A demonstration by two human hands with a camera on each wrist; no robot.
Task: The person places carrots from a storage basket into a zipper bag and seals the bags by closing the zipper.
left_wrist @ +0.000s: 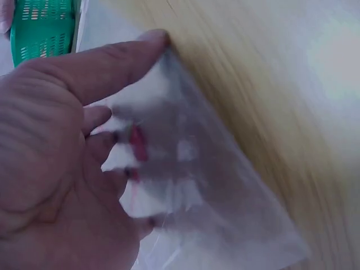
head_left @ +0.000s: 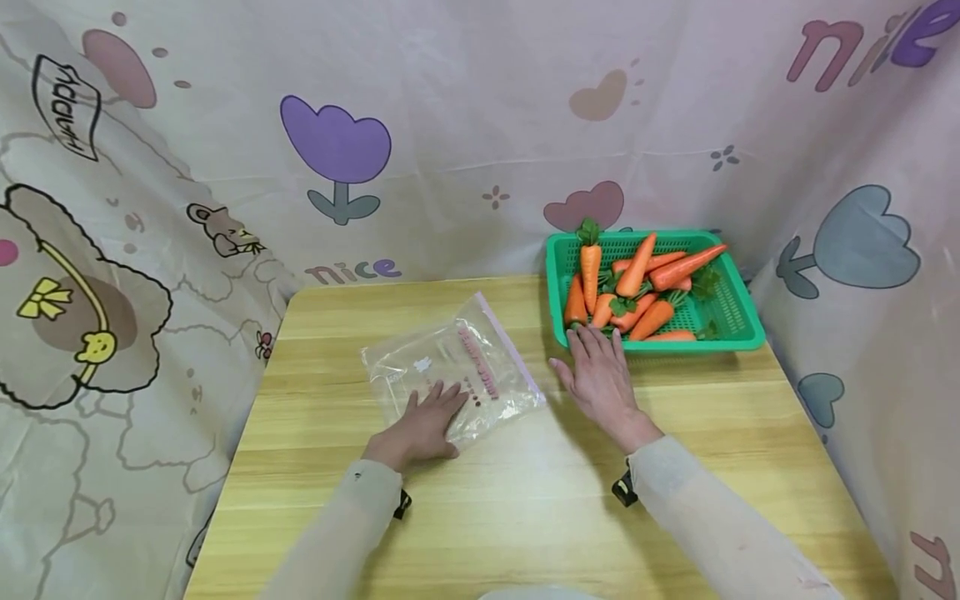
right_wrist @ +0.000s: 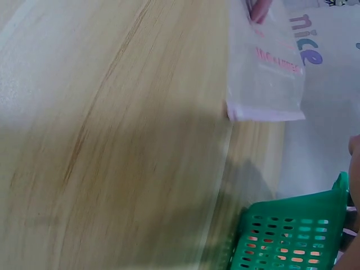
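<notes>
A clear plastic zip bag [head_left: 480, 333] with pink lettering and a lilac zip edge lies flat on the wooden table. My left hand [head_left: 423, 425] rests on its near left part, fingers spread; up close, the thumb [left_wrist: 121, 64] lies along the bag's edge. Right of the bag, my right hand [head_left: 606, 387] reaches to the front rim of a green plastic basket [head_left: 738, 329], fingers extended. Whether the fingertips touch the rim or a carrot, I cannot tell. Several orange carrots [head_left: 636, 265] with green tops fill much of the basket.
Printed curtains [head_left: 450, 100] hang behind the table and along both sides. The basket stands at the back right, close to the rear curtain. Bare wooden tabletop [head_left: 517, 517] spreads in front of the hands. A pale rounded edge [head_left: 536, 593] shows at the bottom.
</notes>
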